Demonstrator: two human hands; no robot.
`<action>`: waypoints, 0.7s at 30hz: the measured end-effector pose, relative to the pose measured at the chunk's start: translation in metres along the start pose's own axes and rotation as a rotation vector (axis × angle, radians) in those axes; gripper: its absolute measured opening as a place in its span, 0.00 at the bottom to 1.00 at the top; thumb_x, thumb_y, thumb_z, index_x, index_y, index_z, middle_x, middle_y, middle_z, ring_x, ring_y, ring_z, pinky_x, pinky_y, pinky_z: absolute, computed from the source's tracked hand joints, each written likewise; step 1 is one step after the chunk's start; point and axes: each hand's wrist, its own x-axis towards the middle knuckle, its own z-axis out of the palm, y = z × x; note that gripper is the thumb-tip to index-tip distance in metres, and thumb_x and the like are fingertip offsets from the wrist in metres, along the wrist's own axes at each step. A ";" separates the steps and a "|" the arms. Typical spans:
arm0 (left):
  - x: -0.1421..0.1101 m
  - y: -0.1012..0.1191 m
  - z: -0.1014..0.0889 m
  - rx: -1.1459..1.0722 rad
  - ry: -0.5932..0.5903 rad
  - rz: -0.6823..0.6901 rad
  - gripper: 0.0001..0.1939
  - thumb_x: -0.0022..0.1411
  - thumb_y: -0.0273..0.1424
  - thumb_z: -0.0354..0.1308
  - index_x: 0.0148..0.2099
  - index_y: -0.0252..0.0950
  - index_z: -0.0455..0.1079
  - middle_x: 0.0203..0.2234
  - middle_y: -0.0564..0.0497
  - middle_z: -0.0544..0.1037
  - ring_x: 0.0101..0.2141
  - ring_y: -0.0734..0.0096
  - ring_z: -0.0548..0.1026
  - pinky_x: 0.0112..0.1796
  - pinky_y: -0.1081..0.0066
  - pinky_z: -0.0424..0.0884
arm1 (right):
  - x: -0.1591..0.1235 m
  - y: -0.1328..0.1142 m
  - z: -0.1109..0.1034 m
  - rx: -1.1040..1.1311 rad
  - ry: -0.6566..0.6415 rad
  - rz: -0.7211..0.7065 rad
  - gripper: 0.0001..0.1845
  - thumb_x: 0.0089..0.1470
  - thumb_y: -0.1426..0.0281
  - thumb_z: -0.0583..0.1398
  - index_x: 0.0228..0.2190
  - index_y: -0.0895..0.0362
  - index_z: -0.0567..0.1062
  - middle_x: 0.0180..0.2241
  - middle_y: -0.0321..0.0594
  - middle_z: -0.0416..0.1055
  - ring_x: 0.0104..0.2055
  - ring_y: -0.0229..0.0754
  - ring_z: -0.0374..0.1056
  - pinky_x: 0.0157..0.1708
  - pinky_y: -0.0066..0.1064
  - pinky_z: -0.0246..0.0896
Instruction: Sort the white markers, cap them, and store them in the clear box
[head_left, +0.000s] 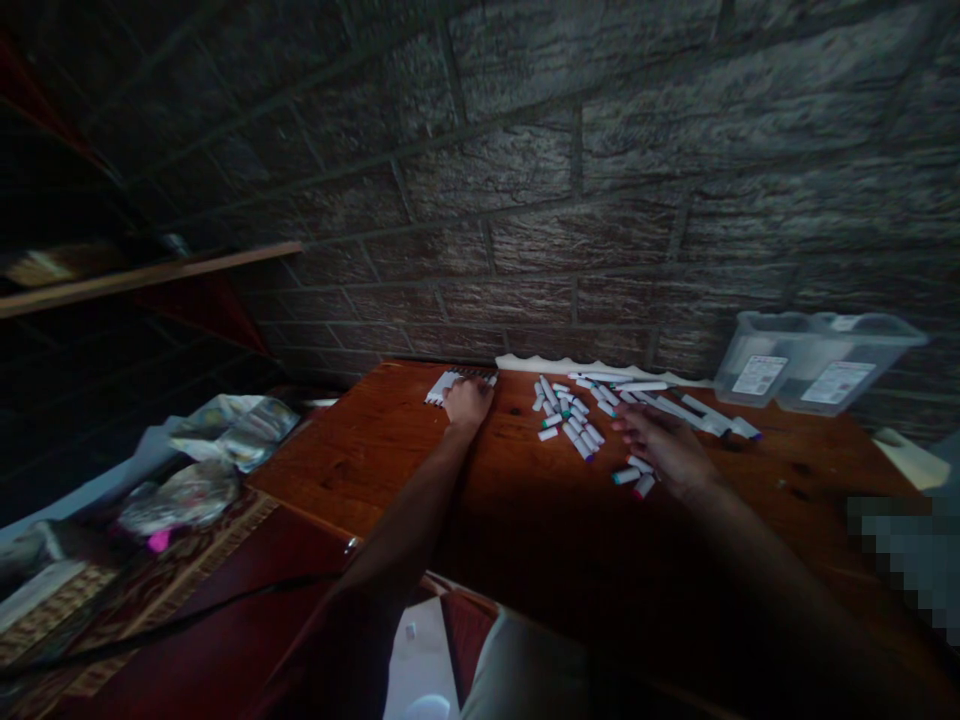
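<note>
1. White marker caps [592,434] with coloured ends lie scattered on a brown wooden tabletop [330,450], just left of the right grip [664,445]; three more sit just below its fingers, toward the person.
2. Right grip: fingers loosely curved at the pile's edge; whether they hold anything cannot be told.
3. Left grip [469,398]: lowered over a white dark-edged row [442,384] near the wall, its fingers partly hidden; their hold cannot be told.
4. Clear plastic bins [851,345] stand at far right, each bearing a white label [760,375], the print too small to read.
5. Caps point several ways: below the right grip, a teal end faces left and a red one faces the person; a purple end in the main pile also faces the person.
6. Long white markers [643,386] lie behind, one with its long axis along the brick wall [525,180], others slanting rightward toward the person.
</note>
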 end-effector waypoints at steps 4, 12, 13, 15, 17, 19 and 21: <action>0.000 -0.004 -0.003 -0.016 0.030 0.019 0.20 0.64 0.46 0.50 0.43 0.40 0.77 0.40 0.42 0.79 0.44 0.55 0.75 0.45 0.62 0.67 | 0.001 0.000 -0.001 -0.019 0.005 0.001 0.17 0.42 0.57 0.67 0.32 0.55 0.79 0.31 0.38 0.77 0.27 0.34 0.65 0.25 0.24 0.57; -0.002 -0.026 -0.014 -0.079 0.131 -0.032 0.19 0.65 0.41 0.48 0.49 0.40 0.75 0.44 0.44 0.78 0.46 0.58 0.74 0.46 0.65 0.67 | 0.002 0.001 -0.001 -0.053 0.000 -0.021 0.16 0.42 0.56 0.66 0.30 0.54 0.78 0.31 0.39 0.77 0.26 0.35 0.66 0.23 0.25 0.57; -0.003 -0.025 -0.014 -0.077 0.119 -0.008 0.18 0.65 0.41 0.48 0.48 0.40 0.75 0.45 0.45 0.79 0.46 0.58 0.74 0.47 0.66 0.67 | 0.002 0.001 -0.001 -0.056 0.002 -0.017 0.16 0.42 0.56 0.66 0.30 0.54 0.78 0.31 0.39 0.78 0.26 0.35 0.66 0.24 0.25 0.57; -0.005 -0.023 -0.014 -0.060 0.082 0.043 0.17 0.65 0.40 0.49 0.46 0.42 0.77 0.44 0.45 0.79 0.46 0.59 0.74 0.47 0.66 0.67 | 0.003 0.003 -0.001 -0.057 0.007 -0.010 0.17 0.43 0.56 0.66 0.32 0.54 0.78 0.31 0.38 0.78 0.26 0.34 0.66 0.24 0.25 0.57; -0.007 -0.018 -0.013 -0.024 0.050 0.070 0.17 0.64 0.41 0.51 0.44 0.42 0.78 0.41 0.45 0.80 0.45 0.58 0.74 0.46 0.65 0.67 | 0.004 0.004 -0.002 -0.054 0.002 -0.012 0.18 0.43 0.56 0.67 0.33 0.54 0.79 0.32 0.39 0.78 0.27 0.34 0.66 0.25 0.25 0.58; -0.008 -0.013 -0.012 0.015 0.031 0.079 0.17 0.64 0.42 0.51 0.43 0.42 0.79 0.39 0.43 0.80 0.44 0.55 0.75 0.45 0.62 0.67 | 0.004 0.005 -0.002 -0.051 0.004 -0.016 0.18 0.42 0.56 0.67 0.33 0.54 0.79 0.31 0.39 0.78 0.27 0.35 0.66 0.25 0.25 0.58; -0.008 -0.011 -0.012 0.034 0.011 0.086 0.17 0.63 0.42 0.52 0.42 0.42 0.79 0.38 0.43 0.80 0.44 0.54 0.75 0.45 0.61 0.66 | 0.003 0.005 -0.002 -0.058 0.013 -0.017 0.17 0.43 0.57 0.66 0.33 0.55 0.79 0.31 0.40 0.78 0.27 0.36 0.67 0.24 0.25 0.58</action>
